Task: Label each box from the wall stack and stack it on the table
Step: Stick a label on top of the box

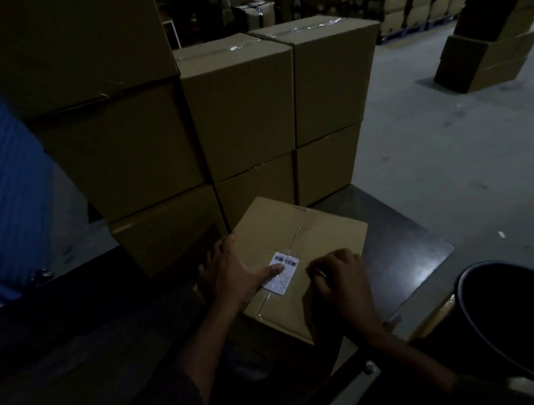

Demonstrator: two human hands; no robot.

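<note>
A taped cardboard box [309,231] lies flat on the dark table [401,255] right in front of me. A white barcode label [285,274] sits on its top near the tape seam. My left hand [233,272] rests spread on the box's left edge, with its thumb pressing on the label. My right hand [342,279] lies on the box's right side just beside the label, fingers curled, with nothing visible in it. Behind the box rises a stack of boxes [242,108] on the table, two to three high.
A dark round bin [517,317] stands at the lower right. A blue corrugated wall [5,178] runs along the left. More cartons [489,41] stand on the grey concrete floor at the far right, and stacked pallets fill the background.
</note>
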